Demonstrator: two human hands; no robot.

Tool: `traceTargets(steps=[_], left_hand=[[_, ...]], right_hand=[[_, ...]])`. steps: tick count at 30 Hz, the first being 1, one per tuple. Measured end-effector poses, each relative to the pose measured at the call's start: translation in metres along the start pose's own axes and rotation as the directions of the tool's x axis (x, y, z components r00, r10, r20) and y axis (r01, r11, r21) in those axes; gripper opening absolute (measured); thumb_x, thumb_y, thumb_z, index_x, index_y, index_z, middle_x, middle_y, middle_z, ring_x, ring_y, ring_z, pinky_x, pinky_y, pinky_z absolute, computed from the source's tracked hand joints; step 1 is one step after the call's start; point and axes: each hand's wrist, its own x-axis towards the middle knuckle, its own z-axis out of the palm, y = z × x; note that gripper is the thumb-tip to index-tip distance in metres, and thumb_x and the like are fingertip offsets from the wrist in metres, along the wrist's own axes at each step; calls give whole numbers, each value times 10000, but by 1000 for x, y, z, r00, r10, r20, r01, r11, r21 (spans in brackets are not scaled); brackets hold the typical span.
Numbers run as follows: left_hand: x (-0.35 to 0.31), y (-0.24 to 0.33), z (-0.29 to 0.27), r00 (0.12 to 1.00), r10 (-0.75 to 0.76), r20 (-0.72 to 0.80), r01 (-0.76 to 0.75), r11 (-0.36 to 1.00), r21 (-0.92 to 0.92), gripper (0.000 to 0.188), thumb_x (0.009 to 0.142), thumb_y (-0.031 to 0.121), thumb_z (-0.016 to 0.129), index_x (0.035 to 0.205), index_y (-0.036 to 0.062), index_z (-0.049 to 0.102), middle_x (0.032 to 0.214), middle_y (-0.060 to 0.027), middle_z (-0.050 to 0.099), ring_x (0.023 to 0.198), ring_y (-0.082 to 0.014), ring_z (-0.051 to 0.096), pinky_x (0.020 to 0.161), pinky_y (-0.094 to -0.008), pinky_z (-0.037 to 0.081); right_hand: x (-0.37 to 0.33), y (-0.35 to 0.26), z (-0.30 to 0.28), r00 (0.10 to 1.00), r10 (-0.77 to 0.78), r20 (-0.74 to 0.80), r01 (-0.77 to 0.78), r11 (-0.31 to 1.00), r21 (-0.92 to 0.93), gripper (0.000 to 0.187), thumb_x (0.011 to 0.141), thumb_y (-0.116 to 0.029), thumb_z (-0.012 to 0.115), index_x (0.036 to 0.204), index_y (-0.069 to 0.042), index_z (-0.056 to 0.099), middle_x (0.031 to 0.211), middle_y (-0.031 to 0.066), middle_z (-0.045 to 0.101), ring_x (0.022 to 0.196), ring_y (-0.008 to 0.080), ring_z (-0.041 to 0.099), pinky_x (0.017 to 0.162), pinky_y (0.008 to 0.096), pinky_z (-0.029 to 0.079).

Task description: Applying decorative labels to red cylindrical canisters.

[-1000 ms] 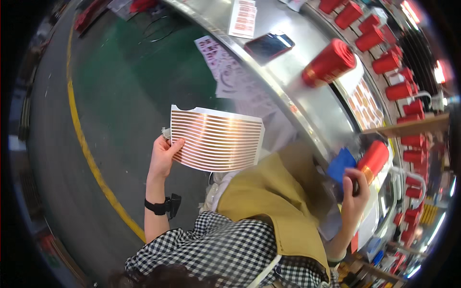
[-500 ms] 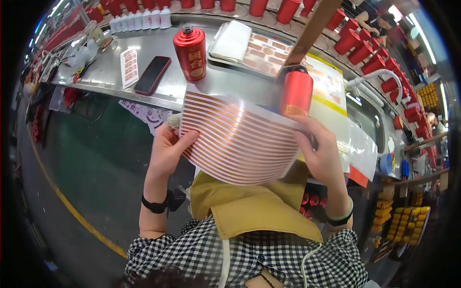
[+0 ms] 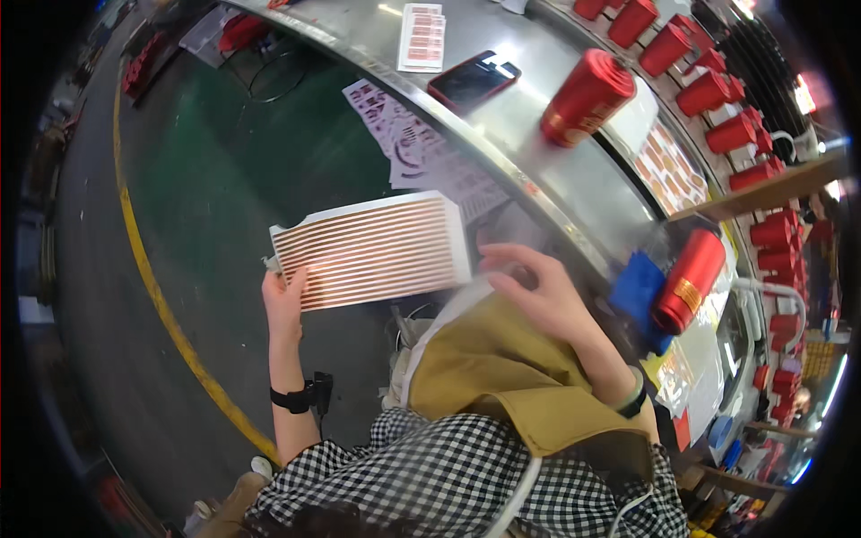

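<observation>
My left hand (image 3: 285,309) pinches the left end of a white sheet (image 3: 372,251) printed with copper-brown stripes. Held out over the floor, the sheet lies left of the steel bench. Beside the left fingers a small pale wad shows, too small to make out. My right hand (image 3: 552,300) is just off the sheet's right end, fingers curved and apart with nothing seen between them. Above it on the bench stands a red bottle (image 3: 587,99). Another red bottle (image 3: 691,280), further right, appears tilted next to a blue cloth (image 3: 635,291).
The steel bench (image 3: 529,170) runs diagonally, with a phone (image 3: 475,81) and a small label sheet (image 3: 421,40) on it. Purple-printed sheets (image 3: 390,125) hang below its edge. Red containers (image 3: 664,49) line the far side. A wooden post (image 3: 762,190) crosses at right.
The view has turned left. The striped sheet has moved away from the bench, out over the floor, in my left hand. My right hand has let go of its right end.
</observation>
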Motion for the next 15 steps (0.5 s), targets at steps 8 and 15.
traceTargets(steps=[8,15], left_hand=[[49,-75,-43,974,-140,-179,114,983,-147,287,963,24,562,1245,-21,538,1166,-99,657,1018,-150,655,875,-311,522],[62,-105,-37,920,-176,-351,89,964,-250,257,974,36,582,1217,-34,536,1153,-116,658,993,-160,667,849,-303,537]], right_hand=[[183,122,55,829,447,337,-502,325,802,262,932,-117,617,1160,10,585,1045,111,669,753,100,572,558,230,432],[252,105,104,710,703,44,-75,13,997,132,926,-121,608,952,-1,559,969,143,661,754,159,619,575,274,448]])
